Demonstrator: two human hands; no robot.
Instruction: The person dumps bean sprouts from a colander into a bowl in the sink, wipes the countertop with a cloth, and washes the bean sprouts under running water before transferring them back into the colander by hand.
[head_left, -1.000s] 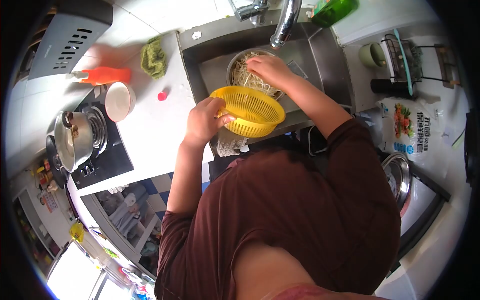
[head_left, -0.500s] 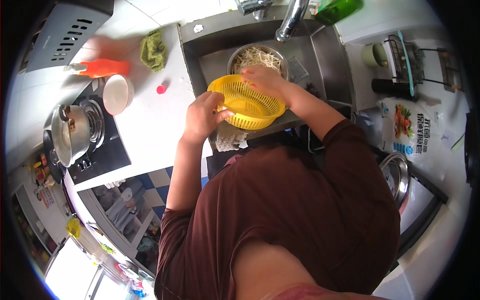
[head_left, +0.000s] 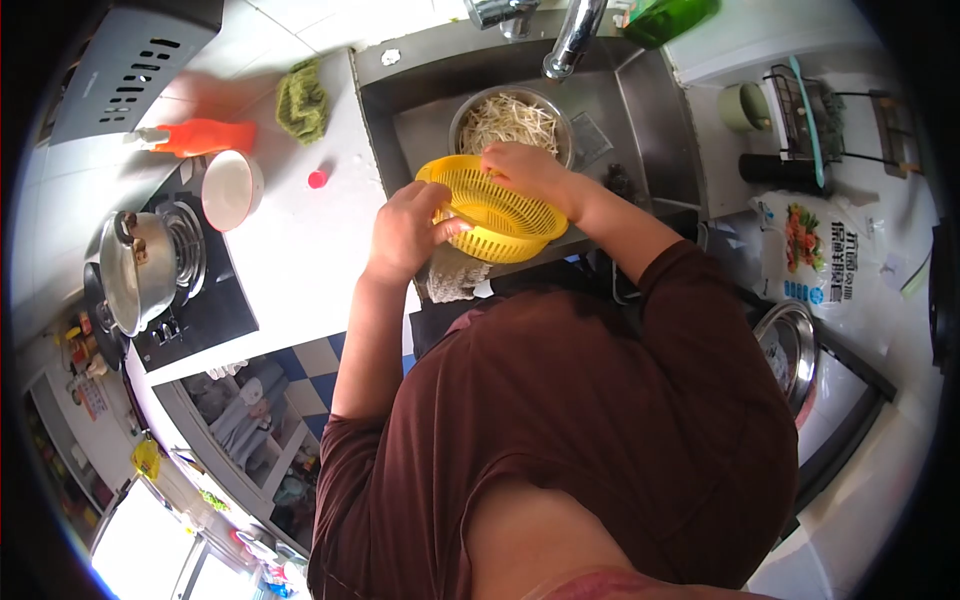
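Yellow plastic colander (head_left: 497,210), round, with narrow slots through its wall and base and a smooth, broad rim. It is held over the near edge of a stainless-steel sink (head_left: 415,130). The left hand (head_left: 405,232) grips the colander's rim on the left, thumb toward the near side and fingers about the edge. The right hand (head_left: 525,172) lies at the far rim, its fingers bent over the colander's interior; whether it is closed on anything cannot be told, since the back of the hand hides the fingertips.

Just beyond the colander, within the sink, stands a round metal bowl (head_left: 459,125) containing pale, thin bean sprouts (head_left: 512,122) in a loose heap; the right hand overlaps its near edge in this view. Above the sink projects a chrome faucet (head_left: 573,45), with a green bottle (head_left: 670,22) to its right.

On the white counter (head_left: 310,240), left of the sink, are a small red cap (head_left: 317,179), a crumpled green cloth (head_left: 302,103), an orange bottle (head_left: 205,137) and a white bowl (head_left: 230,190).

At right, a white plastic package (head_left: 820,245) bears a colored food picture and black Chinese characters, including 保鲜; its smaller print is illegible.
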